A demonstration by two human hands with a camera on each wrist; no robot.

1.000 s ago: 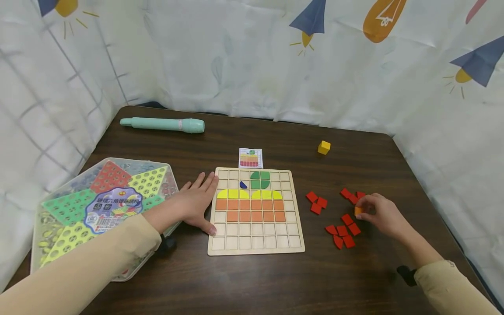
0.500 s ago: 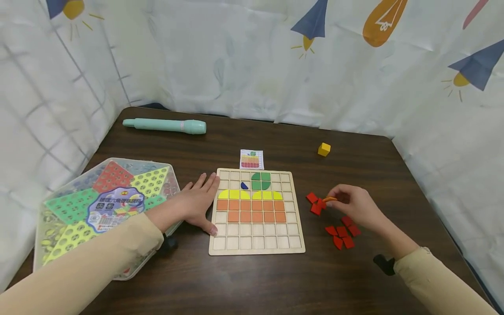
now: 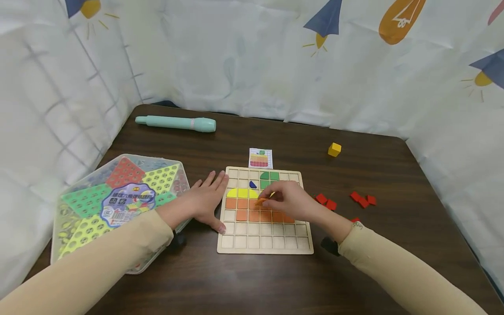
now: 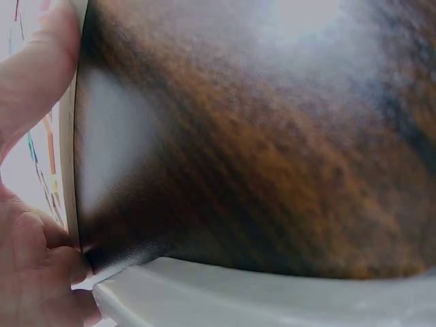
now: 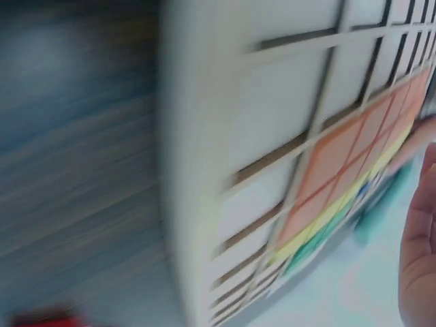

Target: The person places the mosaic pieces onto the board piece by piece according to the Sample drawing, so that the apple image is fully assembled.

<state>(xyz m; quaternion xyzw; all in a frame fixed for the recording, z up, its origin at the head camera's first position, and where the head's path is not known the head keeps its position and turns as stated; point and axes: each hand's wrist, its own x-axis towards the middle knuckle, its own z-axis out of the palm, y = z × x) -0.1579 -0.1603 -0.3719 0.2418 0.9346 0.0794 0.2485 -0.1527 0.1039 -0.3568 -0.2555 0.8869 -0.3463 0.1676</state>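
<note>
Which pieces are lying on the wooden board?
Orange squares, yellow pieces, green pieces and a blue piece lie there. In the head view, the right hand covers part of the board, hiding whatever lies beneath.

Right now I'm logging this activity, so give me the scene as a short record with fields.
board: wooden grid, partly filled with coloured pieces; nearest two rows bare
left hand: rests on the board's left edge
right hand: pinches an orange piece over the board
card: small printed pattern at the board's far edge
red pieces: loose, right of the board
other items: yellow cube, clear plastic box, teal tube
</note>
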